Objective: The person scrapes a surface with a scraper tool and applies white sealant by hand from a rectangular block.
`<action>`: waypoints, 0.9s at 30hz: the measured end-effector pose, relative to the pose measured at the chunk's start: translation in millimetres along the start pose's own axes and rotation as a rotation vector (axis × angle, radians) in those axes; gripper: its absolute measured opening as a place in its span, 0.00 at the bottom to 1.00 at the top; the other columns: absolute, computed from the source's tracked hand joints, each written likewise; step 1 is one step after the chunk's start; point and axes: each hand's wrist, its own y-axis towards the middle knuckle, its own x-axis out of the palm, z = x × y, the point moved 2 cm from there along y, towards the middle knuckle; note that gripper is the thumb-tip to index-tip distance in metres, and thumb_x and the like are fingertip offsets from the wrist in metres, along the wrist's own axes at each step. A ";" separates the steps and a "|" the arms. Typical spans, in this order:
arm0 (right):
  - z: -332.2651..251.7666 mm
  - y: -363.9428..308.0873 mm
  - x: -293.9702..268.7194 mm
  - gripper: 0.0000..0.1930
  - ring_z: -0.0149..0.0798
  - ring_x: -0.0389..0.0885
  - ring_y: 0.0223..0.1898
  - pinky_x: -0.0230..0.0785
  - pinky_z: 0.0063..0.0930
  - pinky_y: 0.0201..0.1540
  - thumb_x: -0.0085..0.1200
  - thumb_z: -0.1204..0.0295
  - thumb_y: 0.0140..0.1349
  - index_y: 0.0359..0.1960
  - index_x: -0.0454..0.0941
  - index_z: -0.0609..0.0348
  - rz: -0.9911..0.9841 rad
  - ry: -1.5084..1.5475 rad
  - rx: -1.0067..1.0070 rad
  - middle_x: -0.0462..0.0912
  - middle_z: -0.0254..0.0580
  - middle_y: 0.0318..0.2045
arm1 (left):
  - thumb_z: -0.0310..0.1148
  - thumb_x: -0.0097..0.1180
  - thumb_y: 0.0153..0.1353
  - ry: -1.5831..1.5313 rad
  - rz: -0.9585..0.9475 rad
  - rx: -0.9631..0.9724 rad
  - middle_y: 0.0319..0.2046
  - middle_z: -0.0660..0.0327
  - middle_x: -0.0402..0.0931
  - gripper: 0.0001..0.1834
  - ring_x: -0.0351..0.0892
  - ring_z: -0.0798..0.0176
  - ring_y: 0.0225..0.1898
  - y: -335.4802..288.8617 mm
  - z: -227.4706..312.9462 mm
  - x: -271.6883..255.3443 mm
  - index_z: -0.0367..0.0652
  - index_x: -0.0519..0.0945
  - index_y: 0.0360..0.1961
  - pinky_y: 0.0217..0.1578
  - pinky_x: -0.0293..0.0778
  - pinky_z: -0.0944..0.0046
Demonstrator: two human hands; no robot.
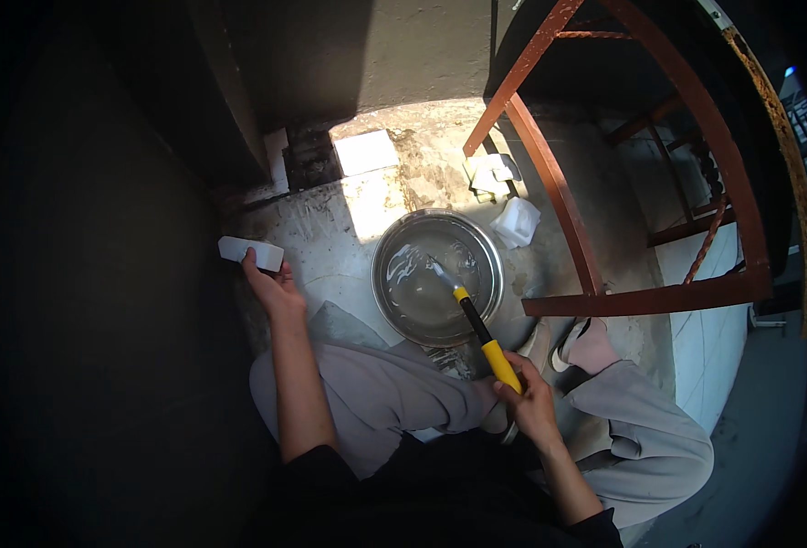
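Observation:
My right hand is closed around the yellow grip of a long-handled tool with a black and yellow shaft. The tool's pale metal head reaches into a round metal basin of water; its exact shape is unclear there. Off to the left, my left hand grips a flat white piece, like a cut tile, between thumb and fingers. The piece is held away from the basin, near the dark wall.
A red-brown metal frame stands to the right. Beyond the basin lie a crumpled white plastic cup or bag, a pale packet and a sunlit white tile. My legs are folded close around the near side.

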 end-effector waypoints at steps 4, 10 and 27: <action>-12.6 -1.1 0.6 0.24 0.34 0.71 0.15 0.62 0.23 0.15 0.52 0.71 0.59 0.58 0.62 0.57 -0.198 0.911 0.405 0.75 0.44 0.24 | 0.50 0.60 0.50 -0.004 0.015 -0.009 0.35 0.64 0.68 0.27 0.67 0.69 0.33 1.7 4.7 -2.7 0.47 0.69 0.47 0.32 0.64 0.70; 5.3 -0.3 -5.8 0.25 0.36 0.69 0.13 0.61 0.23 0.14 0.49 0.67 0.60 0.59 0.61 0.56 -0.285 1.271 0.443 0.74 0.48 0.25 | 0.50 0.61 0.49 -0.011 0.030 -0.015 0.35 0.64 0.68 0.28 0.67 0.69 0.34 -0.8 4.2 0.4 0.47 0.69 0.48 0.32 0.64 0.70; -19.3 11.2 -8.3 0.22 0.31 0.72 0.14 0.62 0.21 0.14 0.49 0.73 0.60 0.57 0.63 0.57 -0.185 0.840 0.301 0.75 0.41 0.23 | 0.49 0.60 0.51 -0.006 0.005 -0.008 0.34 0.64 0.69 0.26 0.67 0.69 0.33 -2.8 4.0 5.7 0.46 0.70 0.46 0.32 0.64 0.70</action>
